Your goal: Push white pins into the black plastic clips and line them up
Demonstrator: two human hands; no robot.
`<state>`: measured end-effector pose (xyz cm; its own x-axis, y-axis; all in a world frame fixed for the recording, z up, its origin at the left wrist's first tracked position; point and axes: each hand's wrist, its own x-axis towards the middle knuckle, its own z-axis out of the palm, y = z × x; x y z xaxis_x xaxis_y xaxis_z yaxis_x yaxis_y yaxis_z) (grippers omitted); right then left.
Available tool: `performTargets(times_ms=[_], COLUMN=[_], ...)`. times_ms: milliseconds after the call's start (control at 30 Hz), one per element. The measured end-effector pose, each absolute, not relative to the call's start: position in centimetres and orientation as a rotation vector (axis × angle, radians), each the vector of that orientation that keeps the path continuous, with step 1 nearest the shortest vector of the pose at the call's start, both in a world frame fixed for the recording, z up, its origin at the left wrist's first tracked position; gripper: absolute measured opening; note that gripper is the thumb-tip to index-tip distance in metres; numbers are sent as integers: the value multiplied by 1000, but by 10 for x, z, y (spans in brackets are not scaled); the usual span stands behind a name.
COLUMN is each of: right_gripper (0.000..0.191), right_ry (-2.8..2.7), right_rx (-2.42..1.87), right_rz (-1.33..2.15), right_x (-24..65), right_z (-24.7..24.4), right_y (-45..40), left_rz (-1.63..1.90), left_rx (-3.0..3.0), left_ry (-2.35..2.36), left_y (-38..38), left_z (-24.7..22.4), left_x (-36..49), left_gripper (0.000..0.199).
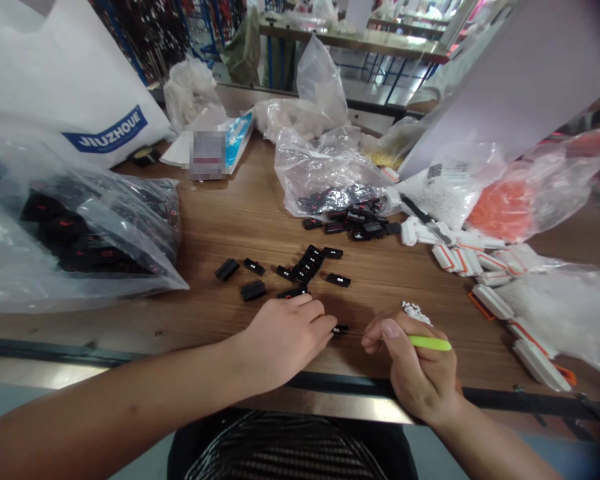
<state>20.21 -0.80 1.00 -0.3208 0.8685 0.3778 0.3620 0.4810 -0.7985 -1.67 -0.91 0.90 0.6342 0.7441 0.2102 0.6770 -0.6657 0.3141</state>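
Note:
My left hand point(290, 337) lies low over the table's front part, fingers bent together around a small black piece point(340, 329) whose end with white dots sticks out at the fingertips. Another black piece point(293, 293) lies just beyond its knuckles. To the right, my right hand point(415, 353) is closed around a tool with a yellow-green handle point(430, 343), its thin tip pointing left toward the black piece. Small white parts point(415, 311) lie in a pile just behind that hand. Several black pieces point(310, 263) with white dots are grouped on the table beyond my left hand.
A bag of black parts point(100, 233) stands at left. Behind are a clear bag point(330, 167), loose black parts point(365, 220) and a booklet point(237, 140). White cases with orange strips point(455, 260), a bag of orange parts point(505, 203) and a white bag point(447, 190) lie at right.

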Motion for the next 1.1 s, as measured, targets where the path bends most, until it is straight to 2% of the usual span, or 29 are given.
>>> performTargets(times_ms=[300, 567, 1100], right_gripper=[19, 28, 25], right_ry=[-2154, -1890, -2004], right_rx=[-833, -980, -963], right_rz=[761, 760, 761], right_x=[202, 205, 204], right_z=[14, 9, 9], right_y=[-6, -9, -9], left_rz=[421, 422, 391], left_rx=[2629, 2641, 2608], left_ry=[1152, 1149, 1136], left_y=[-9, -9, -8], left_z=[13, 12, 13], left_x=[-17, -16, -17], left_gripper=[19, 19, 19])
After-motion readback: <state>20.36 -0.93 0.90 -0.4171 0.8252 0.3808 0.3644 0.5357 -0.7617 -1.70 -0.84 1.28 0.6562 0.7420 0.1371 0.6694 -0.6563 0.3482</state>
